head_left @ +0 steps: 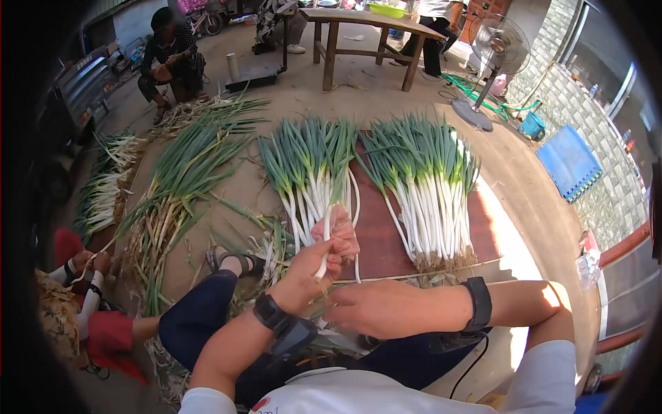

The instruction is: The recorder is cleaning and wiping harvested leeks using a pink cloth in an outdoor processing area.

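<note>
My left hand is closed round the white stalk of a green onion, whose root end points down toward me. A crumpled pink cloth shows just beyond those fingers, against the stalk. My right hand is beside the root end, its back turned up and its fingertips blurred and partly hidden, so what it holds, if anything, does not show. Ahead lie two bundles of long green onions with white stalks, one in the middle and one to the right, both on a dark red board.
An untidy heap of green onions lies left. A person's hands work on a stalk at far left; another person sits behind. A wooden table, standing fan, blue basin and blue crate stand farther off.
</note>
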The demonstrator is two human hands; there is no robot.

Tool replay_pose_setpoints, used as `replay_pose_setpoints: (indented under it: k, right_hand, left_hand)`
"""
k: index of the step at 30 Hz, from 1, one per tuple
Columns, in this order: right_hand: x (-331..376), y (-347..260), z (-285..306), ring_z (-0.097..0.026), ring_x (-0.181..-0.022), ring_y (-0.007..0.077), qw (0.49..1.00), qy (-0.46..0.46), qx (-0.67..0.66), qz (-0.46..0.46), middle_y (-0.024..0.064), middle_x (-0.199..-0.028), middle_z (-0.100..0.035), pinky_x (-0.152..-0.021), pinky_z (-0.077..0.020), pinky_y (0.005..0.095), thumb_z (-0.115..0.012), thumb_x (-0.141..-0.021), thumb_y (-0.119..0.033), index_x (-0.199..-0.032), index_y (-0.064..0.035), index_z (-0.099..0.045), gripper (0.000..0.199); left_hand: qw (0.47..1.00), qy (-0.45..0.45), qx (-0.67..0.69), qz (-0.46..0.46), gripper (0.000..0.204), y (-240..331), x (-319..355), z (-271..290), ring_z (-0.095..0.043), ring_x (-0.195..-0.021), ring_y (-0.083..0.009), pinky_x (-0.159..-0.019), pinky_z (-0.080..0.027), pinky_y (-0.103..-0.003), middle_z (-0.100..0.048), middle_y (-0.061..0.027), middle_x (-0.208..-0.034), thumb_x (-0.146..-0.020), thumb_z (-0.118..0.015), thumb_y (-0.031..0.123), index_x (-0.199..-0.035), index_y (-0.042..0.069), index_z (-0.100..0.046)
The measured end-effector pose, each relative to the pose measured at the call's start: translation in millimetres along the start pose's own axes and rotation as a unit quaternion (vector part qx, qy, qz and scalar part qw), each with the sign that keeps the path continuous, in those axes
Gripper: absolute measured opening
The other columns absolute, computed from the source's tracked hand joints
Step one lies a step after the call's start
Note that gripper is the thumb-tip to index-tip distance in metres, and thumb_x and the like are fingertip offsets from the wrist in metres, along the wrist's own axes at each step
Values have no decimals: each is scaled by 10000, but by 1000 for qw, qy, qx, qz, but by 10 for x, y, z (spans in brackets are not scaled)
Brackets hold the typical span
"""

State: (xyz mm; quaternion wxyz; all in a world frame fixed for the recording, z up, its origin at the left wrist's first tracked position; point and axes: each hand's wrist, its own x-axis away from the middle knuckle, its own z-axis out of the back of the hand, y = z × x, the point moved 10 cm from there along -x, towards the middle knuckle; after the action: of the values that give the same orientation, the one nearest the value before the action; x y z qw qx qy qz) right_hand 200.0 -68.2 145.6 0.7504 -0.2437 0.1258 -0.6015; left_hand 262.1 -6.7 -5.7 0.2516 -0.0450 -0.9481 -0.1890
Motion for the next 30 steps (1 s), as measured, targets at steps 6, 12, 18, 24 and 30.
replay_pose_setpoints:
  k: [6,12,18,24,30]
  right_hand:
    - [87,310,40,-590,-808,272,983,23,-157,-90,145,-844,-595,-725,-453,350,-486,-848,-151,-1023,-31,-574,230]
    - [-334,1487,-280,-594,-833,229,806,141,-520,-245,114,-936,-609,-763,-475,341,-430,-898,-186,-1049,1,-546,267]
    - [-1187,1564,-136,-503,-1072,291,507,250,-824,-30,224,-1160,-483,-927,-422,382,-386,-924,-183,-1128,20,-398,288]
    - [-1482,1601,-458,-495,-1080,298,454,228,-854,-112,234,-1142,-488,-932,-415,398,-443,-901,-165,-1101,3,-372,270]
    - [-1553,1661,-424,-537,-983,213,456,233,-854,-89,128,-1053,-557,-872,-436,340,-471,-887,-155,-1055,-15,-465,218]
  left_hand:
    - [994,-93,-9,-61,291,842,952,-534,-395,-486,-38,-385,-354,-146,-460,1,-692,-920,-404,111,-1174,-29,-385]
    - [984,-151,-49,-81,414,859,1696,-581,-372,-444,-43,-353,-322,-164,-402,-9,-652,-945,-313,130,-1324,-10,-219]
    - [983,-153,-54,-82,453,604,2010,-453,-355,-450,-46,-379,-313,-169,-379,9,-635,-932,-348,132,-1356,55,-207]
    - [988,-120,-62,-79,527,633,1762,-186,-370,-429,-55,-349,-317,-174,-374,-1,-614,-927,-379,157,-1381,79,-124]
    - [970,-163,-175,-44,580,527,1486,-228,-381,-449,-91,-429,-346,-208,-388,4,-619,-904,-448,203,-1385,109,-137]
